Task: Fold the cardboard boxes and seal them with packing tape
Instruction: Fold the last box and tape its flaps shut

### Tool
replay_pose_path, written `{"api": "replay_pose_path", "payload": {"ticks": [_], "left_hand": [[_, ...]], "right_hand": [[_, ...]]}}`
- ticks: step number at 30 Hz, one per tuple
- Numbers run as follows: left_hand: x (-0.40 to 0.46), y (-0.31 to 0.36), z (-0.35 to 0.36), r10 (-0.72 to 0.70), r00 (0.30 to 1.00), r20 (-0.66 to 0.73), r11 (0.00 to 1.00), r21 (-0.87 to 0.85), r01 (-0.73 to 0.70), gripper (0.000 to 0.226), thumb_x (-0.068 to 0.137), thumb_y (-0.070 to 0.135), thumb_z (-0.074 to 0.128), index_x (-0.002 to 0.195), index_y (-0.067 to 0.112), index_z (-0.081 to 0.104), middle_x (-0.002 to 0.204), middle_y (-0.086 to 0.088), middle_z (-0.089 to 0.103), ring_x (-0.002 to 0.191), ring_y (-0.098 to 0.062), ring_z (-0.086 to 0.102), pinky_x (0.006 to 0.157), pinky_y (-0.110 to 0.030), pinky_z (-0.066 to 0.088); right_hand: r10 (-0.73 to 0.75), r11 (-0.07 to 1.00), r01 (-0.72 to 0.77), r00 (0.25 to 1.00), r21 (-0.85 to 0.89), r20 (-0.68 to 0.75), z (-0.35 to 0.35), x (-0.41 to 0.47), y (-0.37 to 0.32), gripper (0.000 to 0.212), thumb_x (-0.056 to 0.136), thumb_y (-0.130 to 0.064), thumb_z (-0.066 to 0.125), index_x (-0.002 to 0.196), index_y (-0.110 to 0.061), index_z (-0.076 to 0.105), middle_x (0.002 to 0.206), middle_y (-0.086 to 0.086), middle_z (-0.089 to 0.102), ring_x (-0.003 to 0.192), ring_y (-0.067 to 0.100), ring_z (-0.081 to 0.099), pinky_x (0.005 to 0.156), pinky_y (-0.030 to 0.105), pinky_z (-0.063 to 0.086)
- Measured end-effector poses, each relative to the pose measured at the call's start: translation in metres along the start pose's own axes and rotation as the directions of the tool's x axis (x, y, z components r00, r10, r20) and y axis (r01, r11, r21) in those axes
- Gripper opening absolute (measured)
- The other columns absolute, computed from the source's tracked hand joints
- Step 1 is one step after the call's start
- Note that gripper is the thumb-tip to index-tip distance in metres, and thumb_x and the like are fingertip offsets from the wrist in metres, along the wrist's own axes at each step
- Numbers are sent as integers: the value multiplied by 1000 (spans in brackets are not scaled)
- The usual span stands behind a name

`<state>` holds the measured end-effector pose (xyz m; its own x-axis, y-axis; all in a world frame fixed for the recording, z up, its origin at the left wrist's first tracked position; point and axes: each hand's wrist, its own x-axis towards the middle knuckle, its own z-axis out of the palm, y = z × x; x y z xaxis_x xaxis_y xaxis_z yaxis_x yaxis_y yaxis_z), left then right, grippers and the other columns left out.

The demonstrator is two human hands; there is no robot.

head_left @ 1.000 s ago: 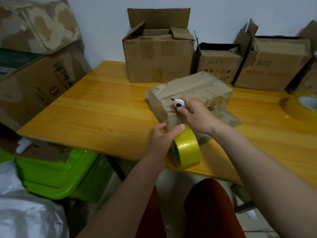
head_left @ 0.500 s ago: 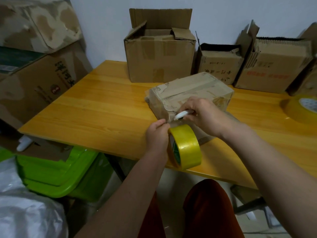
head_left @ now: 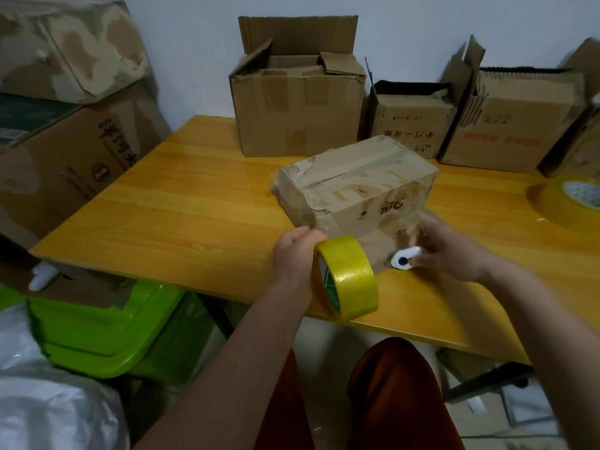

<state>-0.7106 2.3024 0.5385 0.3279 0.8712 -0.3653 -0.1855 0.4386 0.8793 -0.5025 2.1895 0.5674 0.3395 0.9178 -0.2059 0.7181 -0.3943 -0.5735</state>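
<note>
On the wooden table, one taped box, three open boxes behind, left hand fingers gripping one yellow tape roll, right hand pinching a white cutter.

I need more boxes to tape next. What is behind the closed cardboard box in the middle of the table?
Behind the closed cardboard box, three open brown cardboard boxes line the white wall. Their insides are mostly hidden.

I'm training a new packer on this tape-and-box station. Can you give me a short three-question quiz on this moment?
1. True or false: the left hand holds the yellow tape roll.
2. What does the right hand hold? A) scissors B) small white cutter C) marker
3. Is the box nearest the hands closed or open on top?

Key: 1 true; 2 B; 3 closed.
</note>
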Motion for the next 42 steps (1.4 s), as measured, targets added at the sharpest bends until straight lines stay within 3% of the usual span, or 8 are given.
{"api": "replay_pose_path", "payload": {"ticks": [3,7,13,25,28,31,36,42], "left_hand": [[3,-1,2,-24,1000,-3,999,-42,24,56,72,5,70,123,-9,53,107,-28,62,83,-26,65,60,-28,51],[9,-1,1,-41,999,-10,998,-46,40,46,76,0,69,121,0,58,111,-23,65,93,-27,67,65,-30,52],[4,9,-3,-80,997,20,993,-87,81,47,84,-6,62,130,-8,51,118,-28,61,95,-30,62,72,-32,51],[-5,16,-27,-97,976,193,992,-58,110,14,88,-10,55,96,1,58,70,-11,70,66,-17,66,56,-22,54],[-9,14,-27,-12,986,167,999,-38,18,28,88,-8,58,108,9,50,72,-7,73,71,-17,69,59,-25,56],[-15,12,-24,86,988,132,996,-20,-84,31,83,-10,63,99,12,47,77,-12,71,73,-18,69,65,-29,55],[-24,11,-16,240,959,150,966,64,-252,26,80,-6,69,74,15,55,78,-16,60,79,-29,57,74,-42,45],[-32,24,-20,346,891,295,844,316,-432,20,75,8,79,84,25,76,68,10,71,67,0,64,62,-9,46]], "right_hand": [[30,989,-43,995,-139,-98,4,7,1,15,81,-13,71,87,-15,58,93,5,55,89,24,52,70,35,41],[-349,937,318,856,-145,-382,10,23,-54,13,86,-39,59,98,-35,59,112,-5,51,107,11,41,86,28,35],[-403,846,362,915,-392,-25,37,78,-91,52,95,-55,34,145,-42,30,157,-4,20,145,22,11,118,41,8],[-411,848,355,909,-394,-65,37,83,-85,53,93,-56,35,144,-43,30,157,-3,22,144,23,13,116,38,6],[-393,915,362,900,-178,-189,36,66,-95,47,93,-45,49,138,-31,46,148,2,38,138,21,28,114,38,20],[-307,870,448,817,205,-488,40,31,-99,13,90,-26,62,97,-17,69,95,-5,67,92,8,60,81,22,45],[-102,798,129,992,589,-78,47,-8,-93,31,84,-27,69,83,4,64,78,15,63,72,21,57,71,29,45],[-125,726,234,969,647,-211,42,-20,-92,14,82,-7,70,73,-2,60,74,18,56,69,25,48,66,37,38]]}}
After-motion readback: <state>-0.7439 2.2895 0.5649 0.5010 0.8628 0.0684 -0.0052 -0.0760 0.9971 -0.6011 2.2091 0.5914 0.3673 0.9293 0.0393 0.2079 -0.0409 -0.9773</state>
